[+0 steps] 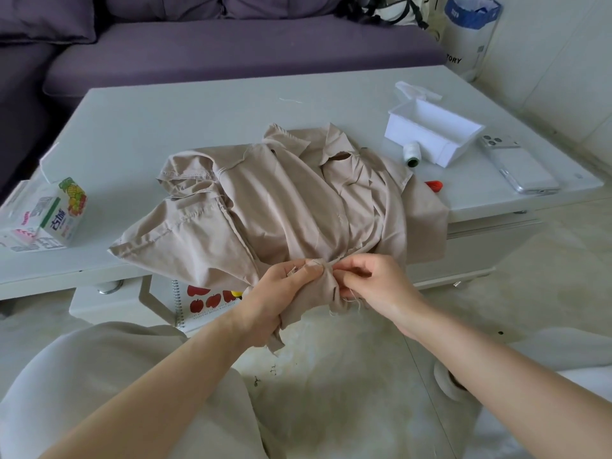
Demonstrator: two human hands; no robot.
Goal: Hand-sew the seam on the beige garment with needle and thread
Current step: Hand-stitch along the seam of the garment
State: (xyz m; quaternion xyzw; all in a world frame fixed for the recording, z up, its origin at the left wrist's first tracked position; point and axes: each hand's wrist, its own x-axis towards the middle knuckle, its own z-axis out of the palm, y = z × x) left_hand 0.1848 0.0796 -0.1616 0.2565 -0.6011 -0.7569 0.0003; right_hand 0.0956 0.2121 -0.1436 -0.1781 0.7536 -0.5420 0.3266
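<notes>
One carton (64, 213) shows fruit pictures; its lettering is unreadable.

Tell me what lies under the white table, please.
Under the white table, a spiral notebook with red apples rests on a lower shelf. The beige garment and left hand cover its right part.

The needle could not be made out; anything thin at the pinch between the left hand (276, 294) and right hand (371, 279) was too small to tell. The beige garment (281, 207) hid most of the orange object (434, 185) at its right edge. The carton (54, 215) left of the garment carried unreadable print.
</notes>
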